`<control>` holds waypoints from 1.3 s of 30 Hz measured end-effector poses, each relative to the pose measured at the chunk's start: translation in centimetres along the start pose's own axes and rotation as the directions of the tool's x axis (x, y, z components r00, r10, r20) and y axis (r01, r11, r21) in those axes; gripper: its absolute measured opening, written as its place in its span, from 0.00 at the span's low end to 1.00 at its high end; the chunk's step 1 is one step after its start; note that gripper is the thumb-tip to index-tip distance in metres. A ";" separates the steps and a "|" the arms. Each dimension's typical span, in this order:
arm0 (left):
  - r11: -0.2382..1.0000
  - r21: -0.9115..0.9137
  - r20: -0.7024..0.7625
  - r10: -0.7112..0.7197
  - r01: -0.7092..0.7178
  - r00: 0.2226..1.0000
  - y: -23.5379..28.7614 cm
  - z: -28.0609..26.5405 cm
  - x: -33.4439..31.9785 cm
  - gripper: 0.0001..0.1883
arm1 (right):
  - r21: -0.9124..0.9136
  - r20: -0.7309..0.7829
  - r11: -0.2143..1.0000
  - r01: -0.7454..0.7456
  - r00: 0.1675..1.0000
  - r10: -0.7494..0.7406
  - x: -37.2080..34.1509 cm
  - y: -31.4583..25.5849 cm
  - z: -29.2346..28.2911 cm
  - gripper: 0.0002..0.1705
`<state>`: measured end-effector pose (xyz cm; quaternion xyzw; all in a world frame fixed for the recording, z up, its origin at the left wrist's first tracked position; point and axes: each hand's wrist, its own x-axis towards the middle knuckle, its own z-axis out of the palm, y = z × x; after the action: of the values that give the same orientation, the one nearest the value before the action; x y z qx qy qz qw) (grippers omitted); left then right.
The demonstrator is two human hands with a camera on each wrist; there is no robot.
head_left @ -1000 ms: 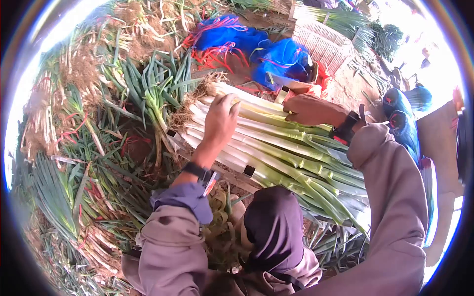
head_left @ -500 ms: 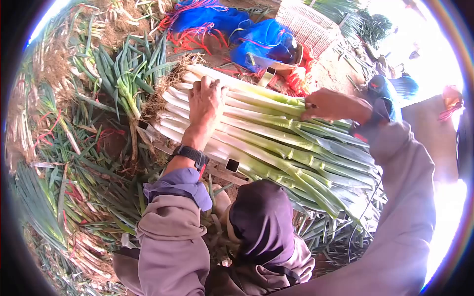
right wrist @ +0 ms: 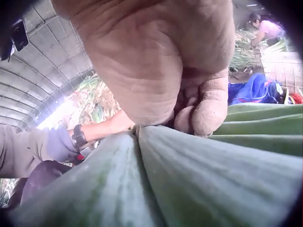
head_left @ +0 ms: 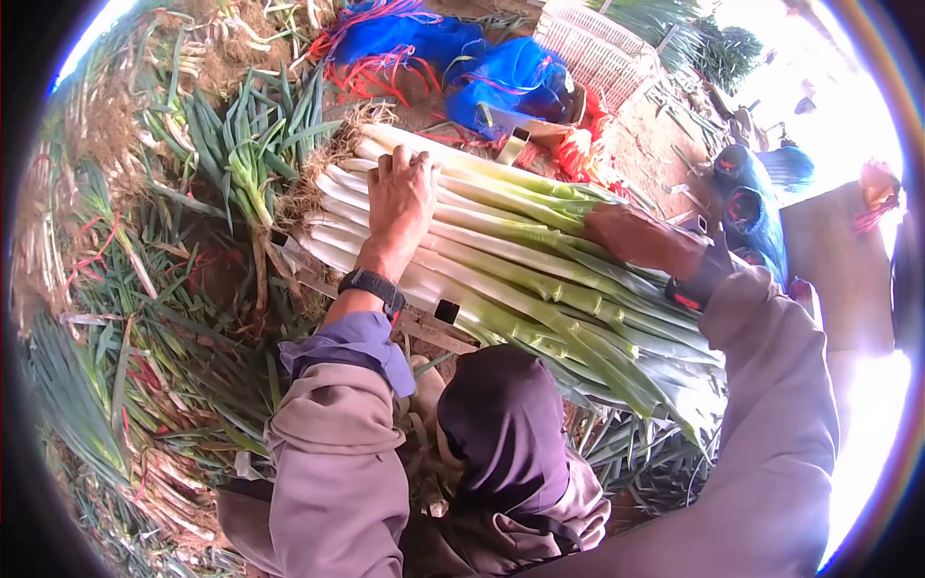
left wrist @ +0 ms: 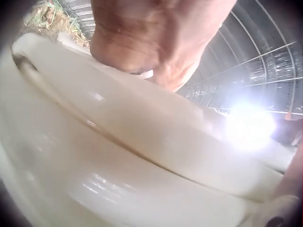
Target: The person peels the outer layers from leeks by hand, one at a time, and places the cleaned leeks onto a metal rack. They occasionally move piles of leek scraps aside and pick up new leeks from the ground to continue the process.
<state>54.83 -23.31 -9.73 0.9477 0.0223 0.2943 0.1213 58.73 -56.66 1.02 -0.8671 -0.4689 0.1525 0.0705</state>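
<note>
A row of long, thick leeks, white at the root end and green at the leaves, lies slantwise across the centre of the head view (head_left: 501, 246). Left of centre, the person's left hand (head_left: 400, 202) rests on the white stalks, knuckles bent; its fingertips are hidden, so whether it grips cannot be told. Right of centre, the right hand (head_left: 641, 236) touches the green leaves, fingers curled, any pinch unclear. Crumpled blue mesh netting (head_left: 515, 82) and a pale slatted basket (head_left: 597, 53) sit at upper centre.

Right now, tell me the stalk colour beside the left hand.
The stalks beside the left hand are white, clearest in the head view.
</note>
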 end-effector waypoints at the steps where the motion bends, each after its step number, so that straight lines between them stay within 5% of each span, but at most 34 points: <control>1: 1.000 0.023 0.031 -0.004 0.003 1.000 0.0 0.0 -0.1 0.10 | -0.014 0.010 1.000 -0.001 1.000 0.001 0.2 0.4 0.1 0.16; 4: 0.999 -0.027 -0.009 0.030 -0.030 0.999 -0.3 -0.3 -0.3 0.13 | -0.019 0.003 0.999 0.049 0.999 -0.049 -0.2 -0.2 -0.4 0.17; 7: 0.999 -0.049 0.026 0.017 -0.016 1.000 -0.4 -0.5 -0.3 0.15 | 0.101 -0.352 0.992 -0.073 0.930 0.104 -2.2 -2.9 -1.5 0.18; 10: 0.998 -0.058 0.086 0.033 -0.028 0.996 -0.3 -0.9 -0.1 0.14 | 0.046 -0.252 0.956 -0.288 0.923 0.290 -4.2 -3.8 -1.1 0.17; 11: 0.998 -0.058 0.088 0.033 -0.028 0.996 -0.3 -0.8 0.0 0.14 | -0.055 -0.330 0.964 -0.260 0.916 0.228 -4.1 -3.8 0.4 0.15; 16: 0.998 -0.052 0.098 0.032 -0.027 0.995 -0.5 -0.7 -0.3 0.13 | -0.117 -0.234 0.958 -0.261 0.945 0.228 -3.7 -3.2 1.9 0.11; 22: 0.984 -0.151 -0.227 0.060 -0.096 0.972 -1.2 3.8 -0.2 0.13 | -0.182 -0.050 0.969 -0.165 0.986 0.158 -3.7 1.7 2.9 0.10; 23: 0.896 -0.430 -0.158 -0.197 0.112 0.967 -0.8 2.9 0.0 0.13 | -0.237 -0.063 0.960 -0.146 0.989 0.135 -3.6 2.8 3.4 0.10; 24: 0.907 -0.408 -0.153 -0.175 0.099 0.973 -2.0 6.5 -0.1 0.17 | -0.291 -0.076 0.948 -0.130 0.991 0.112 -3.4 3.8 4.0 0.10; 25: 0.906 -0.424 -0.212 -0.089 -0.010 0.973 -2.2 2.4 -0.9 0.19 | -0.469 -0.035 0.879 -0.084 0.996 0.077 -3.3 2.5 2.9 0.08; 26: 0.888 -0.444 -0.265 0.002 -0.124 0.964 -1.0 -1.8 -1.7 0.21 | -0.394 -0.076 0.916 -0.083 0.995 0.058 -3.6 4.3 3.4 0.07; 28: 0.776 -0.631 -0.284 -0.205 -0.022 0.937 -0.6 -6.9 -4.1 0.23 | -0.312 -0.072 0.934 -0.173 0.985 0.159 -3.9 0.3 0.8 0.07; 32: 0.766 -0.610 -0.210 -0.404 0.203 0.890 -1.1 -15.9 -10.2 0.20 | -0.448 -0.057 0.883 -0.142 0.990 0.130 -5.3 -4.0 -3.4 0.08; 33: 0.769 -0.607 -0.224 -0.407 0.200 0.885 -1.6 -18.1 -11.8 0.20 | -0.473 0.000 0.878 -0.079 0.996 0.090 -5.6 -6.4 -5.0 0.11; 34: 0.742 -0.629 -0.042 -0.330 0.232 0.943 -2.1 -20.4 -13.4 0.19 | -0.495 0.061 0.869 -0.015 0.997 0.052 -5.8 -9.2 -6.6 0.14; 35: 0.714 -0.645 0.144 -0.236 0.272 0.961 -2.3 -22.6 -15.0 0.18 | -0.322 -0.026 0.945 -0.054 0.998 0.048 -5.5 -13.9 -8.1 0.18; 37: 0.599 -0.739 0.199 -0.241 0.307 0.950 -0.8 -26.9 -19.0 0.12 | 0.021 0.054 0.999 -0.044 0.998 0.043 -4.4 -23.4 -10.9 0.19; 38: 0.469 -0.814 0.263 -0.227 0.342 0.938 -0.4 -29.0 -20.6 0.08 | 0.060 0.006 0.997 0.043 0.999 -0.043 -3.9 -26.5 -11.0 0.19; 39: 0.463 -0.816 0.267 -0.227 0.345 0.937 -0.4 -31.3 -21.6 0.08 | 0.069 0.032 0.994 0.088 0.995 -0.090 -3.1 -29.1 -11.1 0.19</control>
<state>19.40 -18.63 3.21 0.7632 0.0262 0.1847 0.6187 37.81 -43.03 19.82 -0.8397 -0.5028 0.1802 0.0985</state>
